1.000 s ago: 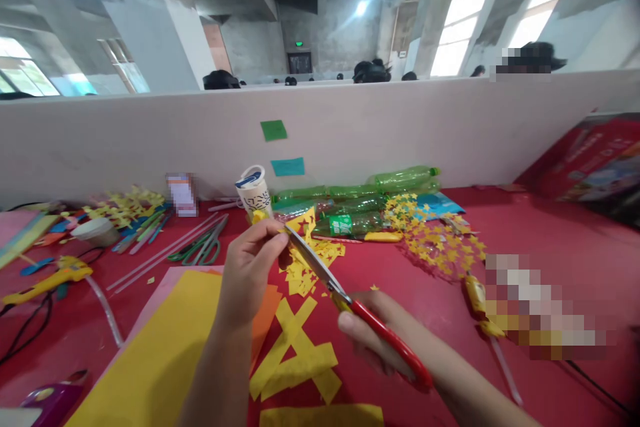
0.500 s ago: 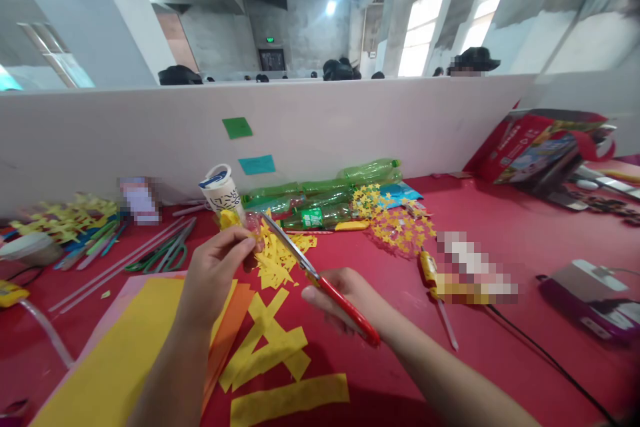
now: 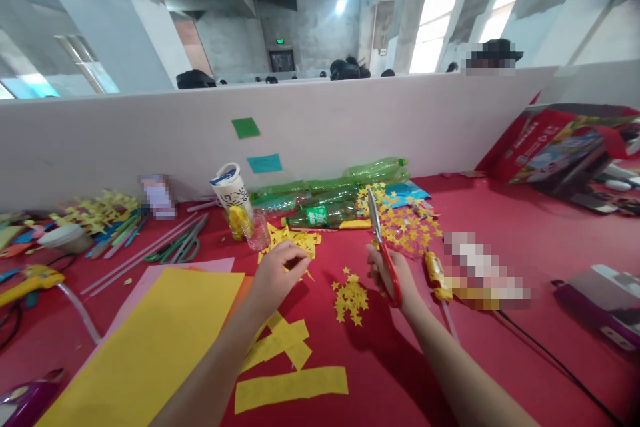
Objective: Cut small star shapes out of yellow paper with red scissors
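Note:
My right hand (image 3: 397, 275) is wrapped round the red handles of a pair of scissors (image 3: 384, 253), whose blades point up and away over the table. My left hand (image 3: 277, 272) has thumb and forefinger pinched together; whatever is between them is hidden. It hovers at the near edge of a heap of yellow paper scraps (image 3: 300, 240). Between the two hands lies a small pile of cut yellow stars (image 3: 351, 297). Yellow paper strips (image 3: 291, 389) lie nearer me, partly beneath my left forearm.
Yellow sheets (image 3: 150, 340) are stacked at left, near green-handled scissors (image 3: 185, 243). A cup (image 3: 233, 188) and green plastic bottles (image 3: 325, 197) stand or lie along the white partition (image 3: 375, 120). More stars (image 3: 407, 227) and a yellow glue gun (image 3: 436, 273) are at right.
My right hand has carried the scissors rightward, away from my left hand, and turned the blades more upright. My left hand has shifted right toward the scraps. The small star pile is now uncovered.

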Demonstrator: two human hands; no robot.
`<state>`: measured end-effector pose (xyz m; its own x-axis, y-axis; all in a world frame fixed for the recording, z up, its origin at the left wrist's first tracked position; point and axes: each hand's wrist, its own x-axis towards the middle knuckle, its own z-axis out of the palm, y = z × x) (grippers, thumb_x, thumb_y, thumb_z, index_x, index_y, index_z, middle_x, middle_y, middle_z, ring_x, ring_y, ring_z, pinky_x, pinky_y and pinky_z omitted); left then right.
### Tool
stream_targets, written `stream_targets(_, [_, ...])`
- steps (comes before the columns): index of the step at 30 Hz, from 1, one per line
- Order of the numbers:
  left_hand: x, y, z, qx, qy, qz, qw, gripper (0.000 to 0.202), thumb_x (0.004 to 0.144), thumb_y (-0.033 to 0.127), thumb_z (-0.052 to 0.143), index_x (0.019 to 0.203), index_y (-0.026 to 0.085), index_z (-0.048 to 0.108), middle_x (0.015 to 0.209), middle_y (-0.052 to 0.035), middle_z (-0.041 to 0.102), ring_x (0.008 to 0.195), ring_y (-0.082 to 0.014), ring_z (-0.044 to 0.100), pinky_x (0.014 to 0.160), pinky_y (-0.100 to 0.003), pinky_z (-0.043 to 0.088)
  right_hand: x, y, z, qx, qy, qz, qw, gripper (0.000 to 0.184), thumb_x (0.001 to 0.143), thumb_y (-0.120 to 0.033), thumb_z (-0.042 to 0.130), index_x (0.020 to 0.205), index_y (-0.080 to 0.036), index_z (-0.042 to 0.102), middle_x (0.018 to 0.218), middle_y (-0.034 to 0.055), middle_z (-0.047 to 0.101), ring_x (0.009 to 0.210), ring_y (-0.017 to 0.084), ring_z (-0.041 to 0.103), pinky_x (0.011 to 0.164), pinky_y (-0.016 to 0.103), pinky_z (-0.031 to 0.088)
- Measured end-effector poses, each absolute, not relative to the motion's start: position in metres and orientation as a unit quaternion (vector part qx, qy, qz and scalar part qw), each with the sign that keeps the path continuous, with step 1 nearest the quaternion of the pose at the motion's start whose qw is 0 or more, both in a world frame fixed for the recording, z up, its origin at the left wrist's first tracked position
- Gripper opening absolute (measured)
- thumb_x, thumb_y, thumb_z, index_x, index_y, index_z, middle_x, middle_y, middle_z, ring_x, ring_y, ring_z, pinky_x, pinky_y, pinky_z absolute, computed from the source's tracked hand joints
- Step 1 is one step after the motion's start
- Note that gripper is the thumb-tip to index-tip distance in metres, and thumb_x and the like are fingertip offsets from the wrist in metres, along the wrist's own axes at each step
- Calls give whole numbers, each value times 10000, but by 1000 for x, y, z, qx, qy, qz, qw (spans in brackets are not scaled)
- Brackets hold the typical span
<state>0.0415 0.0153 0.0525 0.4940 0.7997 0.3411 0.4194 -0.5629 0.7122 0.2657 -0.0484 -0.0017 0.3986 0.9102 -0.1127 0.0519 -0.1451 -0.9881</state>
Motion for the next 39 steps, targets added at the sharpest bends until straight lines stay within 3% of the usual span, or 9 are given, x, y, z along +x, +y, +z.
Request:
stream_targets(8, [55, 15, 32, 831, 359, 285, 314, 178, 830, 197, 517, 779, 187, 687, 824, -45, 606, 754, -169, 577, 705, -288, 447, 269, -46, -10, -636, -358, 410, 547, 333, 835, -474, 583, 697, -175, 535, 397, -112, 439, 287, 64, 417, 294, 162, 314])
stream_targets(13, [66, 12, 30, 845, 354, 266, 300, 190, 834, 205, 519, 710, 181, 661, 794, -32, 583, 731, -159, 562, 696, -287, 429, 265, -47, -10, -629, -362, 420, 545, 320, 784, -491, 582, 679, -198, 507, 361, -93, 442, 271, 85, 394, 266, 174, 284])
stream_targets(18, [66, 14, 34, 831, 358, 285, 316, 133, 811, 198, 550, 780, 188, 679, 837, -34, 589, 773, -168, 564, 722, -295, 427, 265, -48, -8, -629, -380, 422, 531, 291, 778, -459, 578, 674, -205, 481, 365, -94, 443, 279, 87, 405, 279, 170, 298])
stream_targets(23, [58, 22, 55, 691, 383, 378, 483, 137, 778, 221, 613, 865, 181, 710, 910, -52, 627, 796, -168, 573, 725, -278, 447, 254, -52, 7, -615, -424, 427, 509, 288, 727, -410, 616, 601, -212, 449, 388, -71, 481, 297, 82, 417, 304, 171, 295])
stream_targets(28, [54, 31, 80, 504, 315, 418, 687, 224, 756, 163, 628, 957, 139, 725, 815, -55, 677, 779, -138, 597, 767, -237, 469, 236, -46, 36, -598, -468, 407, 508, 209, 710, -359, 616, 642, -209, 487, 447, -73, 487, 329, 87, 423, 327, 179, 317])
stream_targets(34, [44, 40, 84, 426, 274, 434, 745, 249, 721, 116, 652, 956, 123, 733, 840, -53, 691, 798, -116, 607, 811, -200, 468, 229, -19, 56, -590, -491, 324, 553, 231, 632, -309, 711, 655, -210, 503, 562, -59, 507, 488, 101, 463, 427, 179, 357])
stream_targets(39, [34, 47, 79, 463, 295, 413, 726, 179, 764, 239, 654, 880, 125, 729, 788, -34, 633, 709, -103, 553, 669, -188, 453, 228, -10, 59, -581, -492, 346, 548, 258, 687, -352, 690, 649, -217, 473, 462, -89, 457, 360, 80, 397, 359, 181, 303])
